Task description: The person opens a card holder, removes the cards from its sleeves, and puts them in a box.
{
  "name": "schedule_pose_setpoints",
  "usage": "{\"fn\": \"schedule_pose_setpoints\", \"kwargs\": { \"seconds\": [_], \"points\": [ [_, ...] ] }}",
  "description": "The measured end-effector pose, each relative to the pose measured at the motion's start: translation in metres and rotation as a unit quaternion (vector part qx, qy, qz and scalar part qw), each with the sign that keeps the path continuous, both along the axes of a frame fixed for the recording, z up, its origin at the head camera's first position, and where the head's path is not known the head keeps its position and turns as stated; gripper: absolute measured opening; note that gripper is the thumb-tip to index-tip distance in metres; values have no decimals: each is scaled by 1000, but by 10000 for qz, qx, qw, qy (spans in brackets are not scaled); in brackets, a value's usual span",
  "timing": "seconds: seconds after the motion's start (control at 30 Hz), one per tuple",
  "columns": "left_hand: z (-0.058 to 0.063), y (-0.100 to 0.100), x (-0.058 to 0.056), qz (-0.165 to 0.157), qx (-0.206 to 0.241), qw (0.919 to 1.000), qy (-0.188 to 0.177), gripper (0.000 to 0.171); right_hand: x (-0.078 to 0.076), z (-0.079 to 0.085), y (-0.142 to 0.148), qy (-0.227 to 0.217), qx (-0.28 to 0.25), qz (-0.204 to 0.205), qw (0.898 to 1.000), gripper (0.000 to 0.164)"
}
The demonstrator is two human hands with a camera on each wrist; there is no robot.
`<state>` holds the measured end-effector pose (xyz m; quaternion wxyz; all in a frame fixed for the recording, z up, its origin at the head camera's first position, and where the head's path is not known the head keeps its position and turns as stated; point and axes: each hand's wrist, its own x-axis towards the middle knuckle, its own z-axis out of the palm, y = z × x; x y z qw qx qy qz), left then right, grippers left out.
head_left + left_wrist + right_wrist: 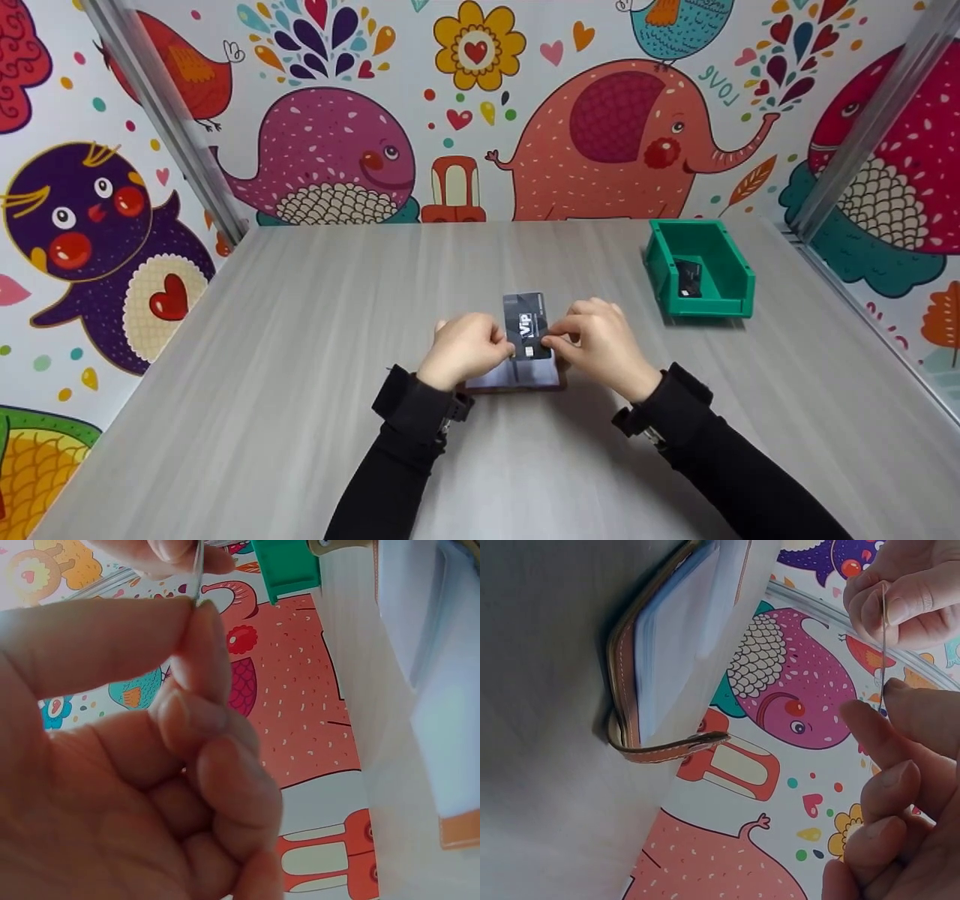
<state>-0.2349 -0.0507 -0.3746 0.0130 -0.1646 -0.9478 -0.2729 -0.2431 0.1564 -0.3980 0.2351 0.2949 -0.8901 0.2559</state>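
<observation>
A black bank-style card [525, 311] marked "Vip" is held upright between both hands, above a card holder [514, 377]. My left hand [466, 349] pinches its left edge between thumb and index finger, the other fingers curled in. At the opposite edge, my right hand [600, 345] has its thumb and index finger on the card near the bottom corner. The card holder lies open on the table below, with a brown stitched cover [626, 682] and clear plastic sleeves [671, 645]. Its strap [671, 748] sticks out to one side. The hands hide part of the holder.
Toward the back right of the grey wood-look table [315, 300] stands a green bin [709, 307] with an open front. Inside it leans another dark card [689, 279]. Cartoon-printed panels [465, 112] wall the back and sides, with metal posts [161, 112] at the corners.
</observation>
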Motion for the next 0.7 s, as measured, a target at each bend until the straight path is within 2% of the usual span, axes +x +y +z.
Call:
{"fn": "schedule_pose_setpoints", "kwargs": {
  "seconds": [0.27, 0.7],
  "points": [
    [-3, 4, 0, 102, -106, 9999, 78, 29, 2, 0, -2, -348, -270, -245, 9987, 6],
    [-5, 8, 0, 180, -243, 9991, 297, 26, 4, 0, -4, -434, -436, -336, 9975, 16]
  ]
}}
